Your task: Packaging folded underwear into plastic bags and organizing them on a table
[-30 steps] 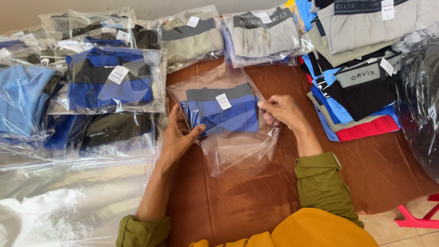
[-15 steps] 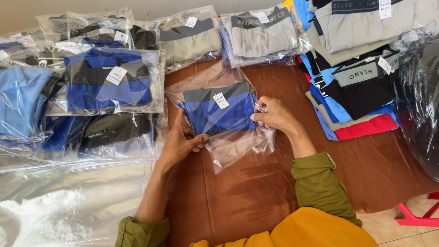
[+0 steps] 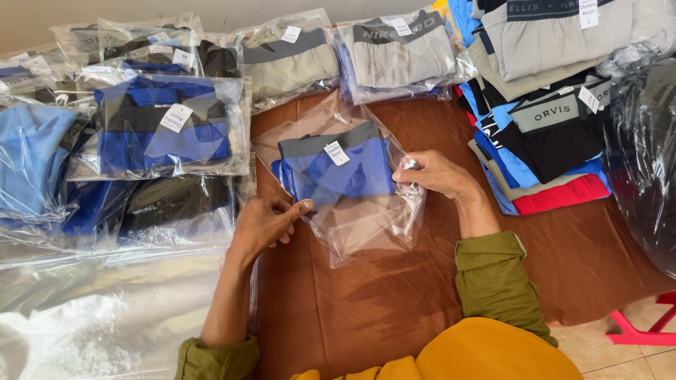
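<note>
Blue folded underwear w/ grey waistband, inside a clear plastic bag, lies on the brown-cloth desk, roughly mid-desk, toward the far edge. White paper tag sits on the garment near the waistband. Bag's open, empty end points to the near edge, lying flat on the cloth.

Left hand: at the bag's left near corner, thumb and fingers pinching narrow on the plastic edge just below the garment. Grip = holding bag film, touching garment's lower left corner through it.

Right hand: at the bag's right edge, fingertips closed on the plastic beside the garment's right side. Grip narrow, holding the film. So garment sits between the two hands, both touching the bag, one each side.

Around it:
- left side of desk: stack of bagged blue/black garments, more bagged pcs under and beyond it
- far edge: bagged olive-grey garment and bagged light grey garment
- far right corner: unbagged pile of folded underwear, black/blue/red/beige
- near left: loose clear plastic sheets
- red plastic stool leg by the right near corner, on the tiled floor.
</note>
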